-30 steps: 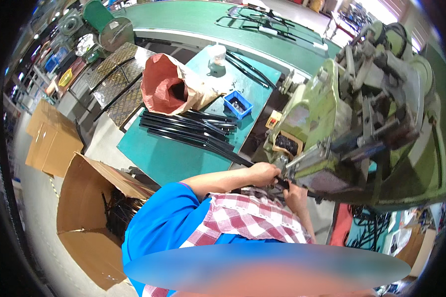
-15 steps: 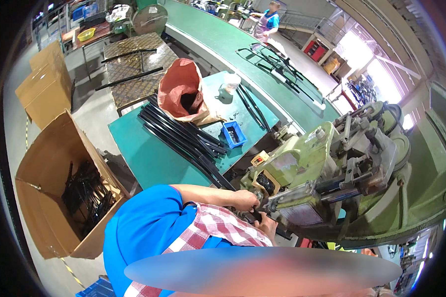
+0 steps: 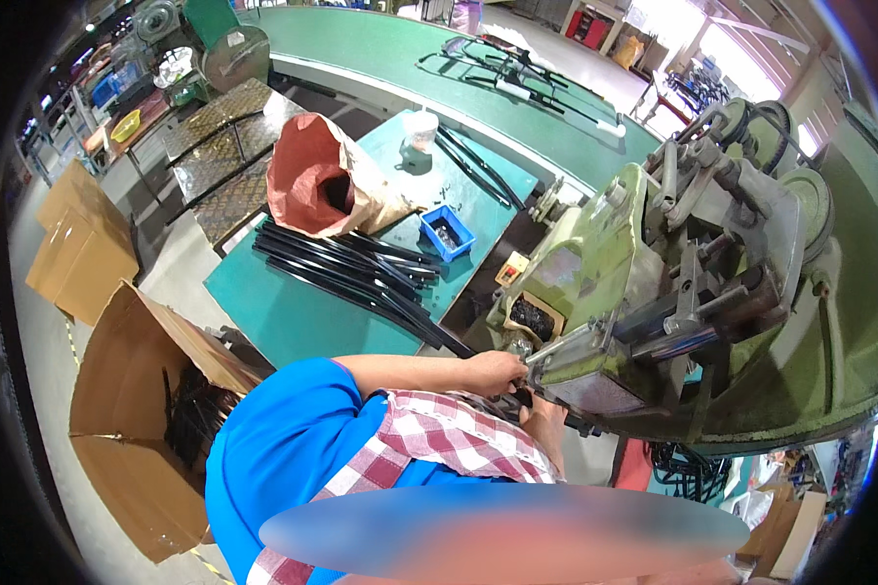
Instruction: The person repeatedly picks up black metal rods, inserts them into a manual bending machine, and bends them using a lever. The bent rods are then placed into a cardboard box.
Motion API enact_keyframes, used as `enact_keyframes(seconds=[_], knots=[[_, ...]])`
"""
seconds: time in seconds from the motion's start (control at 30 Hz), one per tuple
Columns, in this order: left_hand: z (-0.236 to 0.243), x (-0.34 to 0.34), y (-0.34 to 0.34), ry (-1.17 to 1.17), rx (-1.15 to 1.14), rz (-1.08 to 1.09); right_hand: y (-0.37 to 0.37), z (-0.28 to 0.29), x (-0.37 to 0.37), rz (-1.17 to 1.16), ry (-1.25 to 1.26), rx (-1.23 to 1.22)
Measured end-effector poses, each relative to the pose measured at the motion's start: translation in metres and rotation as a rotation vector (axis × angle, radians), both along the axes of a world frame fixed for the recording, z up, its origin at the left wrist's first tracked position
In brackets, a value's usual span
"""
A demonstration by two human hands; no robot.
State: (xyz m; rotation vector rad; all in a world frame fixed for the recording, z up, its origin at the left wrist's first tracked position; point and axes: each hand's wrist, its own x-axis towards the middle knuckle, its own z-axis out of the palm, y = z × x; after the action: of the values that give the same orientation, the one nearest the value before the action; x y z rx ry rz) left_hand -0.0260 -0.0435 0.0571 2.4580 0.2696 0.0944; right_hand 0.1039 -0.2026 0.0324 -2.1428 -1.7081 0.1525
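Both my hands are on a black tube (image 3: 525, 398), just beside the front edge of the green machine (image 3: 580, 283). My left hand (image 3: 498, 372) is curled round it on the table side; my right hand (image 3: 544, 421) is closed on it a little further along, nearer my body. My fingers hide most of the tube, so I can't tell how tight either grip is. Judging by the loose tubes (image 3: 332, 263) on the green table (image 3: 293, 314), it should be stiff, fairly light for its length, and hard to break. Smooth, shiny finish: probably a bit slippery, likely to roll or twist, and easy to scratch on the machine's metal edges. Best hold: two hands spaced apart, wrapped round the shaft, since a long end would likely swing. Keep fingertips off the tube's end and clear of the machine.
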Motion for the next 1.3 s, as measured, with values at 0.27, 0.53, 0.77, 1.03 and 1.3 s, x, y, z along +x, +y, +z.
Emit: enact_keyframes(seconds=[0.27, 0.53, 0.77, 1.03, 1.3], knots=[[-0.018, 0.002, -0.003, -0.207, 0.041, -0.001, -0.001, -0.012, 0.008, 0.035, 0.037, 0.058], [-0.042, 0.003, -0.017, -0.311, 0.132, 0.044, 0.003, -0.006, 0.009, 0.137, -0.042, 0.094], [-0.049, 0.003, -0.020, -0.351, 0.248, 0.120, 0.003, -0.012, 0.015, 0.162, -0.042, 0.134], [-0.045, 0.001, -0.027, -0.356, 0.230, 0.187, 0.000, -0.012, 0.019, 0.171, -0.099, 0.108], [-0.039, -0.002, -0.026, -0.370, 0.187, 0.189, -0.001, -0.026, 0.023, 0.164, -0.079, 0.054]])
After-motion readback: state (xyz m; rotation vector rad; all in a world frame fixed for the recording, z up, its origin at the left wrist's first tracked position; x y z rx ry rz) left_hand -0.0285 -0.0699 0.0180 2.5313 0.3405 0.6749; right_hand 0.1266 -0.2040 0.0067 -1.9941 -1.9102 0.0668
